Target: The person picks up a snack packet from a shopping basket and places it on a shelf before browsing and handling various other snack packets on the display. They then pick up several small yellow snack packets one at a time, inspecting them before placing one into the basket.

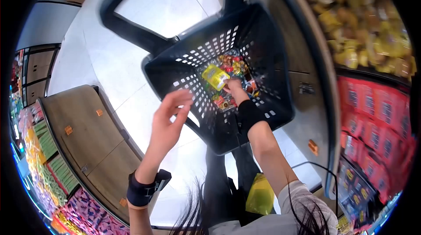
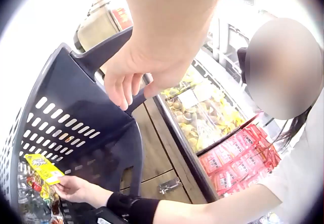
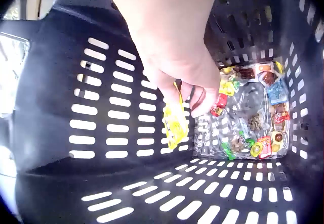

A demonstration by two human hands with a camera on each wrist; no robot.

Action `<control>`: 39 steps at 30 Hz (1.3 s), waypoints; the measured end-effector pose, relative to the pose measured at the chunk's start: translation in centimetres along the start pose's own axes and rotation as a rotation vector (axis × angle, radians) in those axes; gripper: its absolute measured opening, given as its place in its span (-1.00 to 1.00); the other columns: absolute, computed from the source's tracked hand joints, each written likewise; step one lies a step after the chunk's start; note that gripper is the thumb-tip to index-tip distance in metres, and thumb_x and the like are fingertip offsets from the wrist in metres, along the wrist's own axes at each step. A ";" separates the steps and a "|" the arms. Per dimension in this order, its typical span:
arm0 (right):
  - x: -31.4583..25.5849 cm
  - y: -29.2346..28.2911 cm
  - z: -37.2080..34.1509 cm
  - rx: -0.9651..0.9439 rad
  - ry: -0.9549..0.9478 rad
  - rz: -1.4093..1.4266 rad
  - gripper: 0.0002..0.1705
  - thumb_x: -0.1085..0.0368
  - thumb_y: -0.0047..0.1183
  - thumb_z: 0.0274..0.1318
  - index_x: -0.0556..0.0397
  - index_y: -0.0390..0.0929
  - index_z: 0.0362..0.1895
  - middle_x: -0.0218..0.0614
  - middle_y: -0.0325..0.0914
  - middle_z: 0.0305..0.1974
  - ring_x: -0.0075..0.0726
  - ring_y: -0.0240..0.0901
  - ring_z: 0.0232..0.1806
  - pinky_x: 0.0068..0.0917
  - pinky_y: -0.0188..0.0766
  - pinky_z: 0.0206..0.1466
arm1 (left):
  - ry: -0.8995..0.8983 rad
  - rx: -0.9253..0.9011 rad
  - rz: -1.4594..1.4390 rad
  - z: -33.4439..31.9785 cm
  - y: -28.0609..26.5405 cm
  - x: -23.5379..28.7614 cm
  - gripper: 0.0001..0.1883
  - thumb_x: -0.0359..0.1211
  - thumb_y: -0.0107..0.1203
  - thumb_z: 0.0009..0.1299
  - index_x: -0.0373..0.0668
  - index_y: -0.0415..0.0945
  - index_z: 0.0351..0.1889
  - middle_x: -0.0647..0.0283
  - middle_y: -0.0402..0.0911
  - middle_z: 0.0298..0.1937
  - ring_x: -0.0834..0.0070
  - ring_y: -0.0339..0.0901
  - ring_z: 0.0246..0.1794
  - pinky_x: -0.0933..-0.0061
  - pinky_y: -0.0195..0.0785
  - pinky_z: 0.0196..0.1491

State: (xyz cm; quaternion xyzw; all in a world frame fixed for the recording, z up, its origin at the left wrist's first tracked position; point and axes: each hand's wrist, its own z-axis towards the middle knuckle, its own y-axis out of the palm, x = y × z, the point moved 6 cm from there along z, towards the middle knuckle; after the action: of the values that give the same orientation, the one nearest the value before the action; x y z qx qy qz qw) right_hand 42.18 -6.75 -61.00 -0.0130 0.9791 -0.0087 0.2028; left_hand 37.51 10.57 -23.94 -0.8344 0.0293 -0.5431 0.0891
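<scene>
My right hand (image 1: 233,85) is down inside a dark plastic shopping basket (image 1: 269,55) with slotted walls. It pinches a small yellow packet (image 1: 215,76) by one end, and in the right wrist view the packet (image 3: 174,125) hangs beside the slotted wall. Small colourful wrapped snacks (image 3: 266,145) lie on the basket's floor below. My left hand (image 1: 169,119) hovers near the basket's left side, holding nothing, its fingers loosely bent. In the left wrist view this hand (image 2: 147,70) overlaps the basket's handle.
Shelves with yellow-wrapped goods (image 1: 364,24) and red packets (image 1: 372,112) stand on the right. At the left, a curved wooden counter (image 1: 83,129) borders bins of pink-wrapped sweets (image 1: 87,211). Pale floor tiles (image 1: 118,59) lie between. A yellow bag (image 1: 261,194) is beside the legs.
</scene>
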 end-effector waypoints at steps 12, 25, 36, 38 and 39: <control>-14.7 -5.4 -40.0 -0.358 -0.643 0.052 -0.91 0.50 -0.03 0.01 0.12 0.33 -0.37 -0.31 0.49 -0.42 -0.52 0.46 -0.35 -0.57 0.43 -0.32 | 0.119 0.043 -0.030 -11.3 0.9 13.5 -0.77 -0.48 -0.06 0.33 -0.27 0.34 -0.04 0.21 0.48 -0.09 0.49 0.43 -0.03 0.49 0.27 0.03; -16.4 -9.0 -78.5 0.118 -2.157 -0.669 -0.70 0.48 0.07 -0.29 0.07 0.44 -0.30 -0.21 0.44 -0.09 -0.03 0.40 -0.10 -0.25 0.38 -0.09 | 0.303 -0.235 -0.658 -27.5 3.4 31.7 -0.61 -0.34 -0.12 0.39 -0.28 0.19 0.14 0.18 0.40 0.03 0.48 0.39 0.00 0.46 0.36 -0.04; -12.1 -10.6 -83.7 0.207 -1.842 -0.375 -0.48 0.42 0.19 -0.21 0.10 0.34 -0.06 -0.19 0.39 -0.08 -0.19 0.34 -0.04 -0.36 0.25 0.04 | 0.357 -0.289 -0.517 -33.4 1.3 30.6 -0.72 -0.44 -0.06 0.34 -0.31 0.37 0.00 0.28 0.50 -0.09 0.62 0.44 -0.14 0.60 0.36 -0.16; -11.9 -10.0 -82.2 -0.114 -1.492 -0.083 -0.59 0.48 0.10 -0.09 0.17 0.33 -0.07 -0.29 0.41 -0.16 -0.45 0.35 -0.12 -0.54 0.29 -0.05 | 0.375 -0.312 -0.465 -34.0 1.2 30.4 -0.74 -0.44 -0.05 0.33 -0.32 0.40 -0.04 0.32 0.52 -0.15 0.68 0.42 -0.18 0.64 0.33 -0.17; -11.5 -9.6 -81.5 -0.246 -1.348 0.023 -0.62 0.49 0.08 -0.06 0.18 0.33 -0.08 -0.32 0.41 -0.18 -0.51 0.35 -0.15 -0.58 0.31 -0.08 | 0.390 -0.325 -0.449 -34.2 1.2 30.4 -0.75 -0.45 -0.04 0.33 -0.32 0.41 -0.05 0.33 0.52 -0.16 0.70 0.41 -0.18 0.64 0.32 -0.17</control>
State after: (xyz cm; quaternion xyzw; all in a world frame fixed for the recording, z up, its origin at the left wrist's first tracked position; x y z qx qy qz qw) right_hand 20.57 -15.06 18.53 -0.0281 0.6329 0.1149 0.7652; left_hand 18.82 0.97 16.66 -0.7035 -0.0525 -0.6869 -0.1744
